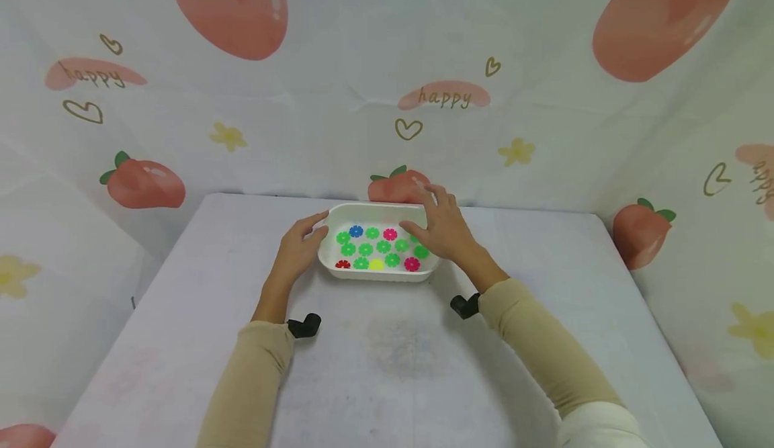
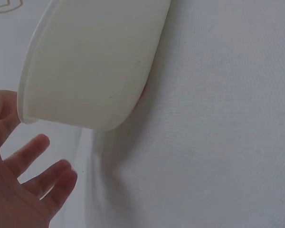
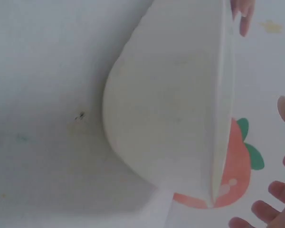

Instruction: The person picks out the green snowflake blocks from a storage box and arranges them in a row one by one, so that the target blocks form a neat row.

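A white plastic tub (image 1: 375, 276) with rounded corners stands toward the back of the table. Inside lie several flower-shaped plastic discs, mostly green, among them a blue disc (image 1: 356, 232), a yellow disc (image 1: 376, 264) and a red disc (image 1: 342, 264). At the tub's left end is my left hand (image 1: 296, 246), its thumb and a fingertip right at the rim; the left wrist view shows its other fingers spread below the rim. My right hand (image 1: 444, 226), fingers spread and holding nothing, is over the right end, hiding some discs; the right wrist view shows its fingers apart from the rim.
The table (image 1: 399, 367) has a white cloth with faint stains. Right behind it hangs a white curtain (image 1: 338, 132) with printed fruit, hearts and flowers. Black wrist mounts (image 1: 305, 326) stick out from both sleeves.
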### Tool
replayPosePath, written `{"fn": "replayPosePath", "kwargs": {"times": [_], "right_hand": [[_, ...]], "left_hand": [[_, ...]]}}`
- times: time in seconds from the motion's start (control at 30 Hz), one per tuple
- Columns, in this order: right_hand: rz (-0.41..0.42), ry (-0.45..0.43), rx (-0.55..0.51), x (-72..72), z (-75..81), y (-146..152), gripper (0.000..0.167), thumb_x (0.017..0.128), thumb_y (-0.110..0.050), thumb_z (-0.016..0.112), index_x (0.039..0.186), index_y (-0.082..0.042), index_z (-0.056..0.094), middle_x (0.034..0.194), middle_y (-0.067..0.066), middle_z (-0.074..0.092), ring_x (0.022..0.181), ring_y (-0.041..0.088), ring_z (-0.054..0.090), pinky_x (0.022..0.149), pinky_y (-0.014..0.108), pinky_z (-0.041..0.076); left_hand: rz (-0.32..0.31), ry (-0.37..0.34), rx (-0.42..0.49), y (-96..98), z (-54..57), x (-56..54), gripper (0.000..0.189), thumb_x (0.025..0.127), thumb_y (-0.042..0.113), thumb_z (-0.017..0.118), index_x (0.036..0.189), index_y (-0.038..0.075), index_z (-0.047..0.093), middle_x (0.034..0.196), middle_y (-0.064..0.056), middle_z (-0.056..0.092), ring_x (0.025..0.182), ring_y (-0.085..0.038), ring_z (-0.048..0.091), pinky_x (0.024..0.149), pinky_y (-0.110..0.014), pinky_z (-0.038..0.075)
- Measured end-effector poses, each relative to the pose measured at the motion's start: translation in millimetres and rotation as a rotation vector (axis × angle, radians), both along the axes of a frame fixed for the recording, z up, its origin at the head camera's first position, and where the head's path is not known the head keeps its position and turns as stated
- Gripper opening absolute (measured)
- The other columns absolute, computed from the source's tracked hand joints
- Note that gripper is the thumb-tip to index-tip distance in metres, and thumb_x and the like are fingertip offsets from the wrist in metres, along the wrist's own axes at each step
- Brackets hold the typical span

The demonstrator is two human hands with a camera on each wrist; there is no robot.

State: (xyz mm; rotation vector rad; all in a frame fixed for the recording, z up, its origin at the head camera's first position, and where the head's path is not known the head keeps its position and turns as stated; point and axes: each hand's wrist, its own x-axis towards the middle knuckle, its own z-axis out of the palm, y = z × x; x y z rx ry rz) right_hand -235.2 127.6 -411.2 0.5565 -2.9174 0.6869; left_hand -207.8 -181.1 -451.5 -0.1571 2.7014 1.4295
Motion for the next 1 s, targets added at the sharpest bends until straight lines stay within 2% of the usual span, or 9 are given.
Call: {"fn": "replayPosePath", "kwargs": {"times": [0.1,0.17,0.3,0.43,0.6,0.7,0.8,0.9,1.0], "right_hand": [[0.017,-0.058,-0.068,-0.3,3.9,-4.1,0.079,0.096,-0.049,0.066,0.159,-0.015,0.032,0.160,0.016,0.031,0.141,0.039,0.034,0.111,0.058,0.047],[0.026,-0.088,-0.102,-1.4,5.8,-6.8,0.078,0.096,-0.048,0.067,0.158,-0.015,0.033,0.162,0.015,0.029,0.142,0.039,0.033,0.110,0.059,0.047],[0.044,-0.130,-0.137,-4.5,6.5,-13.1,0.075,0.096,-0.048,0.067,0.157,-0.017,0.034,0.167,0.014,0.022,0.144,0.042,0.031,0.110,0.063,0.045],[0.052,-0.217,-0.161,-5.2,8.0,-21.4,0.074,0.096,-0.051,0.066,0.156,-0.019,0.035,0.169,0.011,0.018,0.149,0.043,0.026,0.113,0.066,0.041],[0.101,-0.307,-0.222,-6.8,11.2,-33.6,0.072,0.097,-0.048,0.065,0.155,-0.016,0.039,0.162,0.009,0.033,0.146,0.035,0.036,0.117,0.059,0.041],[0.122,-0.339,-0.259,-9.3,10.3,-39.2,0.068,0.097,-0.045,0.066,0.154,-0.015,0.042,0.156,0.010,0.042,0.138,0.034,0.047,0.114,0.054,0.046],[0.118,-0.376,-0.295,-11.5,7.3,-44.0,0.065,0.098,-0.042,0.067,0.151,-0.013,0.044,0.151,0.012,0.048,0.135,0.036,0.050,0.112,0.052,0.049],[0.123,-0.394,-0.306,-13.6,3.1,-50.2,0.065,0.097,-0.041,0.068,0.151,-0.011,0.044,0.148,0.012,0.051,0.133,0.036,0.053,0.110,0.050,0.050],[0.146,-0.393,-0.291,-16.2,-1.7,-57.5,0.067,0.097,-0.040,0.069,0.152,-0.013,0.044,0.147,0.011,0.054,0.130,0.034,0.055,0.111,0.046,0.051]], "left_hand": [[0.014,-0.023,0.055,-2.9,-4.2,0.1,0.049,0.105,0.048,0.047,0.152,0.039,0.047,0.165,-0.002,0.037,0.149,-0.035,0.040,0.118,-0.060,0.039],[0.014,-0.027,0.095,-5.3,-7.2,-0.8,0.048,0.104,0.046,0.048,0.151,0.038,0.048,0.165,-0.002,0.037,0.150,-0.035,0.039,0.120,-0.060,0.037],[-0.004,-0.027,0.171,-9.2,-12.3,-2.3,0.045,0.104,0.038,0.051,0.150,0.032,0.053,0.163,-0.003,0.042,0.152,-0.032,0.036,0.123,-0.056,0.033],[-0.024,-0.035,0.236,-10.4,-15.7,-2.4,0.045,0.105,0.033,0.052,0.149,0.026,0.054,0.161,-0.007,0.044,0.153,-0.028,0.034,0.123,-0.051,0.036],[-0.037,-0.036,0.293,-12.8,-20.2,-2.7,0.045,0.105,0.030,0.053,0.150,0.025,0.053,0.161,-0.010,0.042,0.150,-0.029,0.037,0.121,-0.052,0.038],[-0.066,-0.052,0.335,-16.2,-24.0,-3.5,0.046,0.106,0.031,0.051,0.152,0.027,0.050,0.164,-0.004,0.039,0.151,-0.027,0.035,0.122,-0.051,0.037],[-0.110,-0.076,0.385,-19.5,-28.0,-4.8,0.047,0.106,0.033,0.051,0.154,0.030,0.047,0.167,0.004,0.034,0.154,-0.023,0.031,0.124,-0.050,0.034],[-0.144,-0.092,0.413,-23.2,-31.8,-6.0,0.048,0.106,0.035,0.052,0.154,0.033,0.046,0.167,0.006,0.033,0.155,-0.021,0.028,0.126,-0.049,0.030],[-0.151,-0.108,0.445,-25.6,-33.9,-6.1,0.049,0.105,0.035,0.054,0.154,0.033,0.046,0.166,0.005,0.035,0.154,-0.020,0.030,0.127,-0.048,0.029]]}}
